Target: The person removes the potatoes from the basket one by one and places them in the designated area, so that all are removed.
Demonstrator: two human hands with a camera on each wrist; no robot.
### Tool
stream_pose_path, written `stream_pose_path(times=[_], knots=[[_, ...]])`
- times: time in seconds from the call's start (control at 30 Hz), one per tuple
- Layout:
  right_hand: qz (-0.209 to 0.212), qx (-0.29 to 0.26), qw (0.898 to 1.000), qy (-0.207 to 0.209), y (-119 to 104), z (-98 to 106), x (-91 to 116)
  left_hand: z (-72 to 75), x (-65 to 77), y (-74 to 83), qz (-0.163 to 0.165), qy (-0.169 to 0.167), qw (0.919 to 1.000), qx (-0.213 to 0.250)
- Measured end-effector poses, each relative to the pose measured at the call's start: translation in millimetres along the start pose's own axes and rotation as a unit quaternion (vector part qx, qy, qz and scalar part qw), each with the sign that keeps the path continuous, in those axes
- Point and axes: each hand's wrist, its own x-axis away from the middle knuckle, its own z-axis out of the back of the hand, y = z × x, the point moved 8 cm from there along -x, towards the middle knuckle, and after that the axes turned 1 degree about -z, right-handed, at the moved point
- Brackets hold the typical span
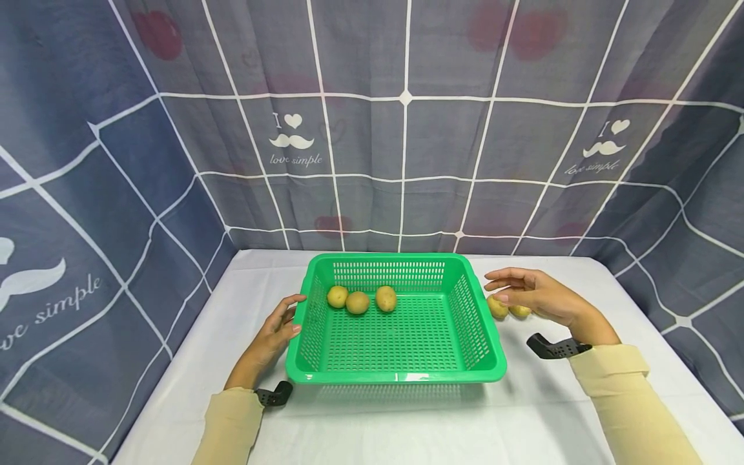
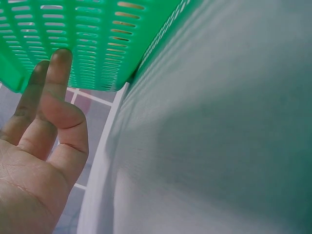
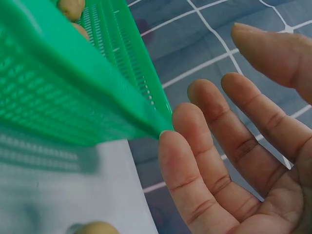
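Observation:
A green plastic basket (image 1: 395, 376) with slotted walls stands on the white-covered table. Inside it, near the back left, lie three potatoes (image 1: 386, 298). My left hand (image 1: 270, 336) is at the basket's left side with loosely bent fingers; the left wrist view shows the fingertips close to the slotted wall, and I cannot tell whether they touch. To the right of the basket, my right hand (image 1: 537, 294) hovers over two potatoes (image 1: 496, 309) on the table, partly covering them. Its fingers are spread near the basket's right rim, and the palm holds nothing.
White cloth (image 1: 372, 426) covers the table. A grey checked curtain (image 1: 372, 142) hangs behind the table and along both sides. Each wrist wears a black device (image 1: 558, 347). In the right wrist view, one potato (image 3: 99, 228) shows at the bottom edge.

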Motion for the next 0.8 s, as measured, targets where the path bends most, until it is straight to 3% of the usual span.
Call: stream_pose_path(times=[0.5, 0.8], knots=[[0.02, -0.03, 0.999, -0.004, -5.1, -17.5, -27.0, -0.3, -1.2, -3.4, 0.008, 0.003, 1.0, -0.003], [-0.013, -0.035, 0.997, 0.062, -7.3, -21.9, -44.2, 0.9, -1.6, -4.0, -0.004, 0.005, 1.0, 0.003]])
